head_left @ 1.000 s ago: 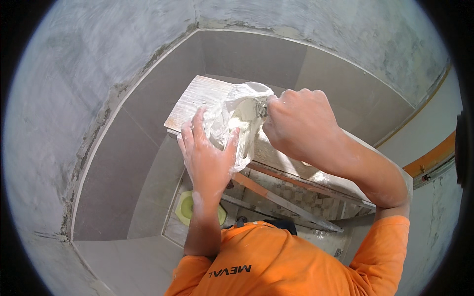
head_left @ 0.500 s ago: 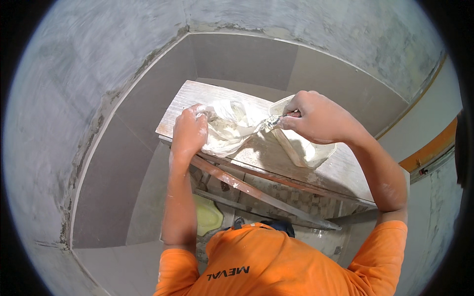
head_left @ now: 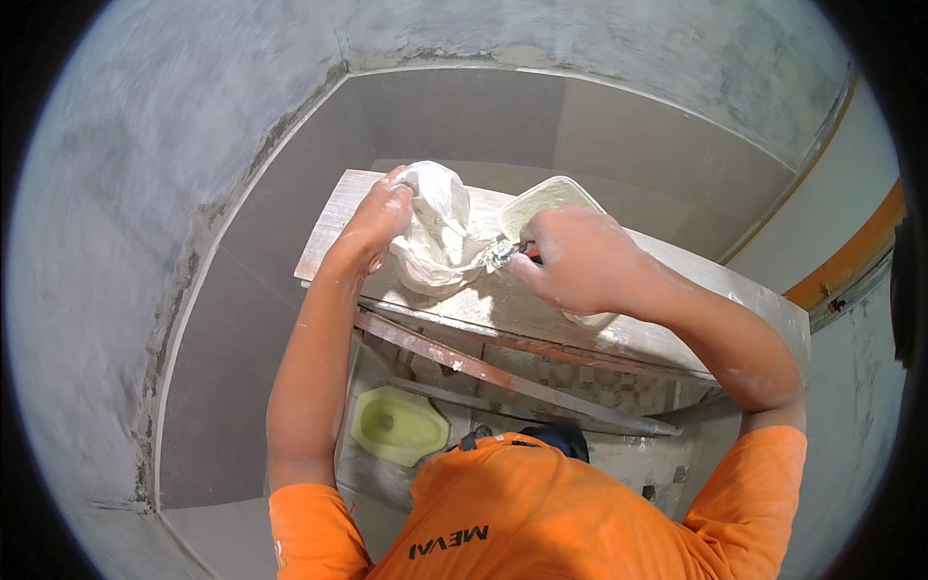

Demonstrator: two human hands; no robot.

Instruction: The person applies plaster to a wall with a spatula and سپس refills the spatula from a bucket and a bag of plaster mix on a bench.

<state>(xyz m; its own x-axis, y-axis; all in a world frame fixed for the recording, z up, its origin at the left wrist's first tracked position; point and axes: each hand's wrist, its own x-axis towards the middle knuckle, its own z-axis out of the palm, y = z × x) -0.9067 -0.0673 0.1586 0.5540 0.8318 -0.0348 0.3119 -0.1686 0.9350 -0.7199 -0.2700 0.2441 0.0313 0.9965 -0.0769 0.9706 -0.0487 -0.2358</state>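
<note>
On the plank, my left hand (head_left: 385, 213) is closed on the rim of a white plastic bag (head_left: 435, 278), pulling its mouth upright and open. Pale powder (head_left: 440, 232) shows inside. My right hand (head_left: 588, 259) grips the red and black handle of a putty knife (head_left: 497, 254). White paste cakes the blade, which sits at the bag's right edge; its exact shape is hard to make out. Behind and beneath my right hand stands a white plastic tub (head_left: 551, 191), partly hidden by that hand.
The whitish plank (head_left: 696, 333) rests above a slanting wooden brace (head_left: 541, 389). Below on the floor is a yellow-green squat toilet (head_left: 399, 425). Grey wall tiles (head_left: 454, 116) enclose the corner, with rough plaster (head_left: 242, 97) above. An orange-edged door frame (head_left: 841, 261) stands at right.
My left hand has lifted the bag's rim, so the bag stands taller and opens wider. My right hand has moved left and slightly nearer with the putty knife, uncovering more of the tub's far side.
</note>
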